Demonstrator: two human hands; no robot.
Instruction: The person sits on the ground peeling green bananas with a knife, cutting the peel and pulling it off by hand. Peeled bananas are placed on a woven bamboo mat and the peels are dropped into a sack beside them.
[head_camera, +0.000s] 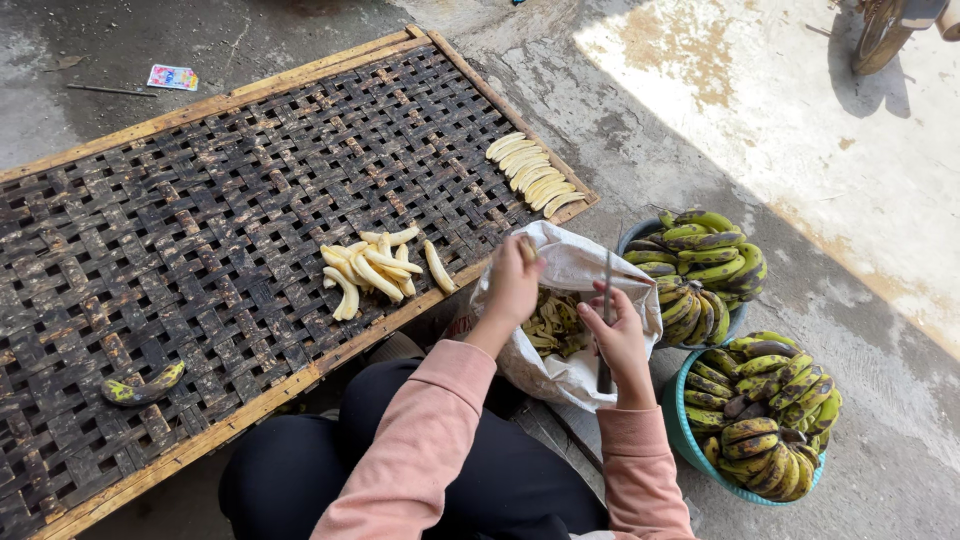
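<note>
The person's left hand (513, 283) holds a small piece, apparently banana, its fingers curled around it, above the white woven-plastic sack (575, 270) of peelings. The right hand (620, 335) has its fingers wrapped round a thin-bladed knife (607, 325), held upright. Peeling looks in hand; next, the fruit would join the loose peeled bananas (375, 265) on the dark woven bamboo rack (200, 200).

Woven bamboo-strip tray (200, 200), matt and blackened, is sitting in a pale wooden frame (300, 375) on rough concrete (800, 120), beside a crinkled white woven-plastic sack (580, 265), a smooth teal plastic basket (685, 435), waxy green bananas (760, 410) and soft pink cloth sleeves (420, 440).
</note>
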